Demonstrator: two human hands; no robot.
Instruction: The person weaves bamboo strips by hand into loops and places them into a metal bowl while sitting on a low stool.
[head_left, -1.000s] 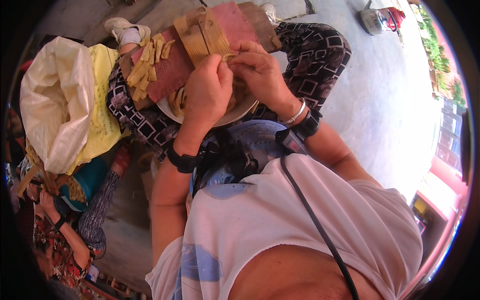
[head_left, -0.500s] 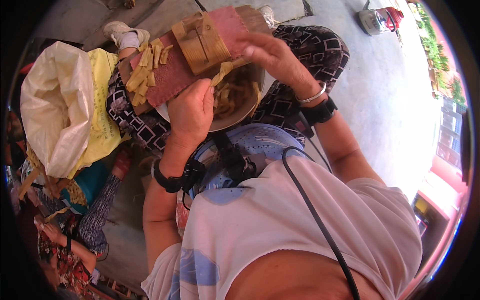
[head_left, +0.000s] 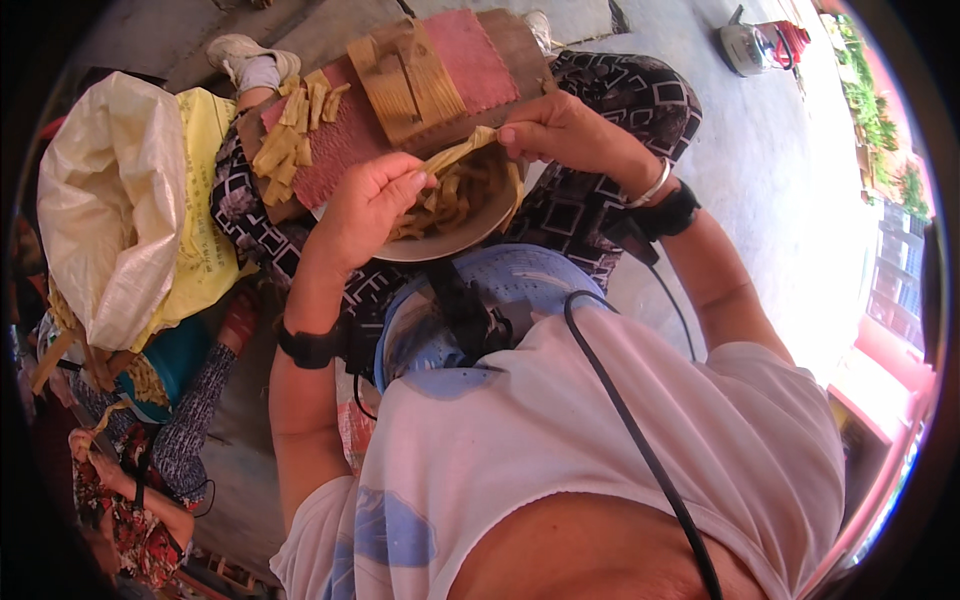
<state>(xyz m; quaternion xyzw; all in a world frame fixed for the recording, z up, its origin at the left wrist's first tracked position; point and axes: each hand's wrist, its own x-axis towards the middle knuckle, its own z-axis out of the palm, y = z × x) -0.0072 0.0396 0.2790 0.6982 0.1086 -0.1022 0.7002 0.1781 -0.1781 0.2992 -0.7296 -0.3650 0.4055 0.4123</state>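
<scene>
Right hand (head_left: 578, 136) has moved onto one strip (head_left: 458, 150), pinching it with left hand (head_left: 358, 210) above one bowl (head_left: 470, 236).

On you: two wristbands (head_left: 310, 348), one bracelet (head_left: 656, 183). Before you: one held strip (head_left: 458, 148), one bowl (head_left: 450, 245), one board (head_left: 522, 57), one wooden block (head_left: 392, 92). Loose strips (head_left: 283, 147) on the board: perhaps a dozen, overlap hides some. Your left: two sacks (head_left: 110, 215), one bucket (head_left: 184, 355). Far right: one kettle (head_left: 746, 50).
</scene>
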